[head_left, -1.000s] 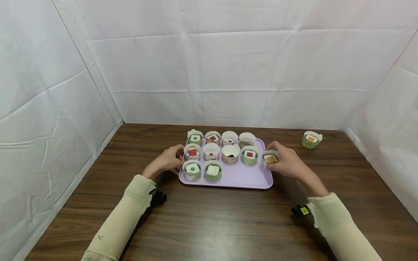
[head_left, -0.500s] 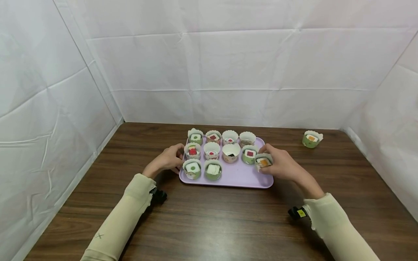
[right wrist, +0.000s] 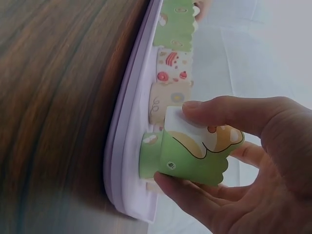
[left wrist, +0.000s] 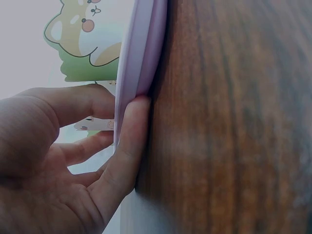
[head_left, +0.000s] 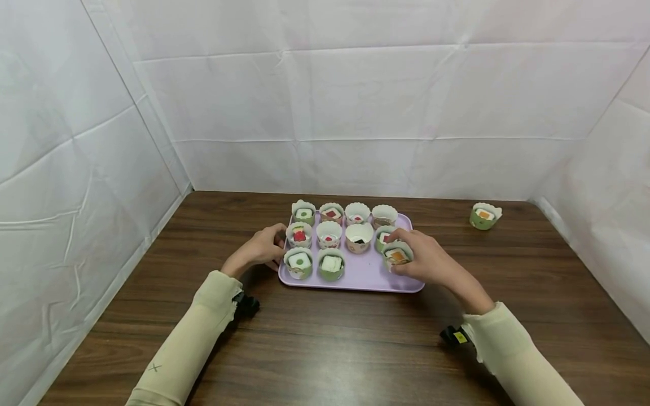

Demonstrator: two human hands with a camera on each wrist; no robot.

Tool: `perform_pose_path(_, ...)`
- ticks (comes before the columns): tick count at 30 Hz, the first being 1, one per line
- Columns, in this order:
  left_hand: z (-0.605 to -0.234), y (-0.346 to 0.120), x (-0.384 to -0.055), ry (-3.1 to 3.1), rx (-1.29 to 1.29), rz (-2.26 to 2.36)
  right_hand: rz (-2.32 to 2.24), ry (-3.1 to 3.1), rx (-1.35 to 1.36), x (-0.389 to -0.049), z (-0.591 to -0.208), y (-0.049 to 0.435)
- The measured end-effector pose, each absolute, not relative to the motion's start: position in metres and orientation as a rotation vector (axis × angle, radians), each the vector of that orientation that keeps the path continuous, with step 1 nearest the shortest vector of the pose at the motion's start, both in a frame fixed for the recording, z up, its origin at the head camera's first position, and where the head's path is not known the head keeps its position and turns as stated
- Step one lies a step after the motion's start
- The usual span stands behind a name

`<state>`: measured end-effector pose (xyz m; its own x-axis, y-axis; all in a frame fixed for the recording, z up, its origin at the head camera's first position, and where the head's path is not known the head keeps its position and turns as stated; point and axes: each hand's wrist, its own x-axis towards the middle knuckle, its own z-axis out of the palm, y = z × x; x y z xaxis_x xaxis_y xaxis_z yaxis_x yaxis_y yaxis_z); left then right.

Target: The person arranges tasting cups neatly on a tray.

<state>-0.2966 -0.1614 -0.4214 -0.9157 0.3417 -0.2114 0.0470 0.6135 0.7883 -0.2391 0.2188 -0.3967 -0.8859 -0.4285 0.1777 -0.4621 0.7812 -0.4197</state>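
In the head view a lilac tray (head_left: pixel 363 279) carries several paper baking cups, some holding small white pieces with coloured tops. My left hand (head_left: pixel 260 246) is at the tray's left edge; the left wrist view shows thumb and fingers pinching its rim (left wrist: pixel 140 48). Between thumb and fingers, my right hand (head_left: pixel 431 258) grips a green paper baking cup (right wrist: pixel 195 158) with a cartoon animal on its side. An orange-topped piece (head_left: pixel 397 256) sits inside that cup. It hangs over the tray's right part, partly covering a green cup (head_left: pixel 381 239) behind it.
Another green baking cup (head_left: pixel 483 217) with an orange-topped piece stands alone at the back right of the brown wooden table (head_left: pixel 335 344). Two cups, one with a green dot (head_left: pixel 299 262) and one with a plain white piece (head_left: pixel 332 265), form the tray's front row. White sheeting (head_left: pixel 355 113) surrounds the table.
My right hand has carried the green baking cup leftward, from the tray's right edge to over its front right part. The left hand stays at the tray's left edge.
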Motion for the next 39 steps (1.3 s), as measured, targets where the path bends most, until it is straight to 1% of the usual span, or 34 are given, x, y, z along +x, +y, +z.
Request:
perform_pose_path(13,-0.423,-0.162,-0.297,2.504,0.314,1.199,0.707,-2.887,0.778,-0.235,-0.397,0.195)
perform_pose_path(27,-0.42,-0.162,-0.296,2.49,0.332,1.22,0.716,-2.943,0.76,-0.239,-0.403,0.163)
perform_pose_path(39,-0.422,-0.162,-0.297,2.502,0.314,1.206,0.694,-2.92,0.754,-0.239,-0.413,0.154)
